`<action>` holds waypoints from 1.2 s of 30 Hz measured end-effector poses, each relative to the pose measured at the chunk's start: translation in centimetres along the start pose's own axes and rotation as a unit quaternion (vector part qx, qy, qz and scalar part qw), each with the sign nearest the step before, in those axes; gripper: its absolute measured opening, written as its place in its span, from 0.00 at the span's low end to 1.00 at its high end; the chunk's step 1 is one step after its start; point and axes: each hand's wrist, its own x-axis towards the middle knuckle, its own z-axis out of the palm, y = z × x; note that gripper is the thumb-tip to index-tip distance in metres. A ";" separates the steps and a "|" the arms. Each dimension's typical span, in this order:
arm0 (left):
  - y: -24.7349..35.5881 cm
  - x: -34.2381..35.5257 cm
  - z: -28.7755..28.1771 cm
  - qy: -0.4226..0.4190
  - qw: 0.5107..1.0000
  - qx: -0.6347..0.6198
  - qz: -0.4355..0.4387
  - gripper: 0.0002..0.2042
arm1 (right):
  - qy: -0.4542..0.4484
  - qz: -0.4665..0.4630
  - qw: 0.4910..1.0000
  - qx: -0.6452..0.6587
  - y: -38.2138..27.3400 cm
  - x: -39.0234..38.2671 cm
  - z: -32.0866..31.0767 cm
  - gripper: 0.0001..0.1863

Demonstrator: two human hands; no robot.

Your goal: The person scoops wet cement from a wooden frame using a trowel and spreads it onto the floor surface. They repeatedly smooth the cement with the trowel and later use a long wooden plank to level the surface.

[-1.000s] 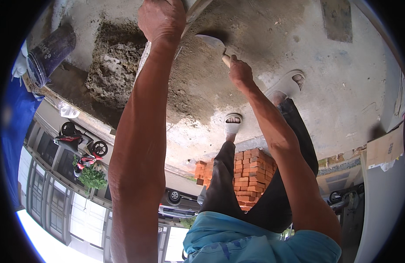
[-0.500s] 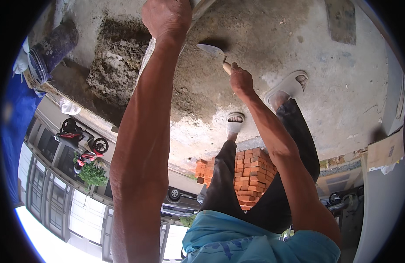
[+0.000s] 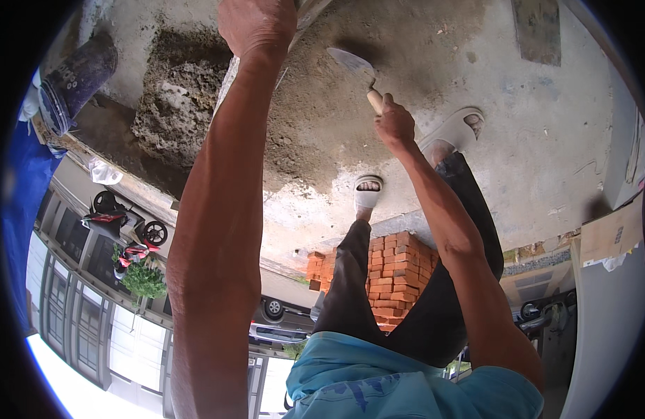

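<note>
My right hand [image 3: 394, 124] grips the wooden handle of a small trowel [image 3: 352, 63]. Its metal blade lies against the sandy grey mortar smear [image 3: 315, 133] on the concrete floor. My left hand [image 3: 256, 24] reaches to the top edge with its fingers curled over the rim of a grey pan [image 3: 310, 10], which is mostly cut off. A rough heap of wet mortar [image 3: 177, 105] lies left of my left arm. My feet in white sandals [image 3: 368, 193] stand just below the trowel.
A dark bucket [image 3: 78, 73] stands at the far left. Below my legs is a stack of red bricks [image 3: 396, 279]. Parked scooters [image 3: 120, 223] and a potted plant [image 3: 144, 281] sit lower left. There is a flat board [image 3: 538, 28] top right and cardboard [image 3: 612, 234] on the right.
My right hand has shifted a little to the right with the trowel, the blade staying on the mortar smear. My left hand has stayed on the pan rim.
</note>
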 end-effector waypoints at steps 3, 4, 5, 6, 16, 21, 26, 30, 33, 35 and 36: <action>-1.9 -0.5 1.6 0.067 0.997 0.004 0.039 0.26 | 0.055 0.076 0.984 0.149 -2.2 0.3 -3.7 0.13; -1.8 -0.4 1.6 0.071 0.996 -0.001 0.048 0.26 | 0.078 0.102 0.968 0.215 -2.9 0.6 -4.6 0.13; -1.7 -0.3 1.6 0.076 0.996 -0.006 0.056 0.26 | 0.119 0.095 0.970 0.188 -2.3 1.1 -3.3 0.11; -0.9 0.0 1.6 0.051 0.998 -0.013 0.046 0.26 | 0.074 0.084 0.987 0.119 -1.7 1.6 -1.0 0.11; -1.6 -0.2 0.9 0.071 0.996 -0.001 0.054 0.26 | 0.027 0.042 0.998 0.048 -2.0 0.9 -0.7 0.15; -0.8 -0.1 1.3 0.051 0.998 -0.007 0.037 0.27 | 0.045 0.058 0.997 0.021 -2.2 1.7 1.5 0.12; -0.6 -0.2 0.8 0.034 0.999 0.000 0.020 0.27 | -0.036 0.022 0.999 -0.011 -2.5 0.7 1.1 0.15; -1.2 -0.3 0.9 0.050 0.998 -0.004 0.026 0.26 | 0.065 0.042 0.995 0.067 -3.0 1.9 -2.4 0.17; -0.8 0.0 0.7 0.037 0.999 -0.006 0.019 0.26 | 0.086 0.066 0.989 0.103 -2.3 2.2 -0.1 0.16; 1.2 -0.1 -0.2 -0.038 0.999 -0.016 -0.011 0.26 | -0.033 0.032 0.999 -0.014 -0.6 1.2 4.5 0.17; 1.2 -0.2 -0.2 -0.043 0.999 -0.015 -0.013 0.26 | -0.068 0.020 0.997 -0.032 -0.3 -0.3 5.7 0.17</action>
